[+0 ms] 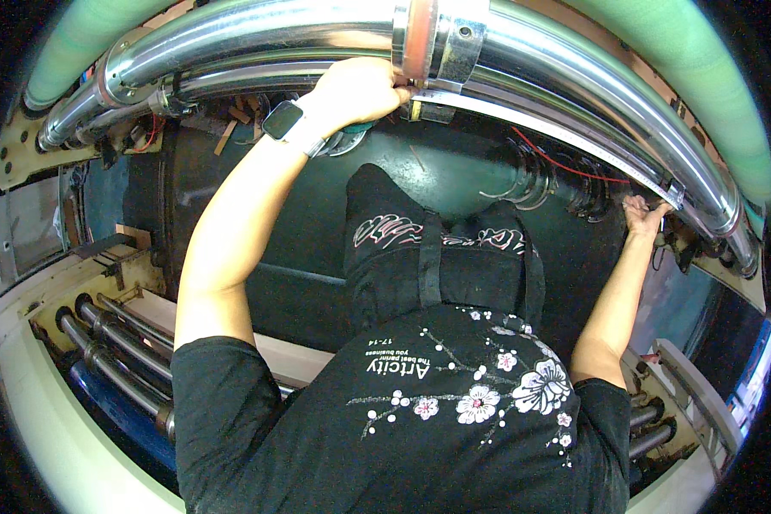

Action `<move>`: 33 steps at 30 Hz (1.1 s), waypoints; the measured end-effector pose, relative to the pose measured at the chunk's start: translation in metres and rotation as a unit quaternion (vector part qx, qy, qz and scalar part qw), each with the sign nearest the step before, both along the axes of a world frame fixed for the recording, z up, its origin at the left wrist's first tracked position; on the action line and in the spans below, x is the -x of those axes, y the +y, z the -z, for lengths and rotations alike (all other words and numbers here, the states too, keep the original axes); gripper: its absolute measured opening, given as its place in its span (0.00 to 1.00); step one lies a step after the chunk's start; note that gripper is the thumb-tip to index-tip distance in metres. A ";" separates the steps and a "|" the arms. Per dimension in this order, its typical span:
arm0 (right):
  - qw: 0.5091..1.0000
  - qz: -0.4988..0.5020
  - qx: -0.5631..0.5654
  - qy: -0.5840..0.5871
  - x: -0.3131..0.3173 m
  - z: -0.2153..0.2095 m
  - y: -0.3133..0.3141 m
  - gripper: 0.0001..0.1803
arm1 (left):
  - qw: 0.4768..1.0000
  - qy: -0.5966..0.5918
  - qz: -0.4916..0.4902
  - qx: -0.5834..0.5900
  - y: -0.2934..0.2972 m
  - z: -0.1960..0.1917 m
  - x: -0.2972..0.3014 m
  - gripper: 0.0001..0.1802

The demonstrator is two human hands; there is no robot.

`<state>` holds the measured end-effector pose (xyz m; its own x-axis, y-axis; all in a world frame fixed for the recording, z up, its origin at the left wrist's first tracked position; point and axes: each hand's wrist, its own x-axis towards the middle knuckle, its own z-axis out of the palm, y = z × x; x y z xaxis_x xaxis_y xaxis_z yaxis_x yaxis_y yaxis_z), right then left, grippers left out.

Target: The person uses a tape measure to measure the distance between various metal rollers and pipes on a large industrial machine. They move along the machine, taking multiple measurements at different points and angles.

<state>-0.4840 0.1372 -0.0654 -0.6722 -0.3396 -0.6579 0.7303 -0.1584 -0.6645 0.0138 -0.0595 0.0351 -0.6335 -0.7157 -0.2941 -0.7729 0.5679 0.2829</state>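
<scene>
A long ruler, a thin pale strip with fine marks, stretches along the underside of a shiny metal roller. My left hand is closed at the ruler's left end, just under an orange-and-metal collar on the roller; its fingertips are partly hidden. At the far right, my right hand has its fingers bent and grips the ruler's other end, near the roller's right side. A smartwatch is on my left wrist.
Green rollers run beyond the metal one. A red cable and dark rings lie below the ruler. Behind me, machine frames with dark rods stand on the left and more rods on the right.
</scene>
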 end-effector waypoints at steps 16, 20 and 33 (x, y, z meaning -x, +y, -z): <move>1.000 0.017 -0.018 0.005 0.008 0.008 -0.001 0.38 | 1.000 0.013 0.007 0.010 0.001 0.001 -0.001 0.18; 1.000 0.014 0.002 0.005 0.007 0.008 0.001 0.39 | 1.000 -0.001 0.004 0.007 0.001 -0.004 0.001 0.18; 0.998 -0.026 0.045 0.030 0.013 0.018 0.007 0.38 | 1.000 0.020 0.008 0.012 0.001 -0.002 0.001 0.17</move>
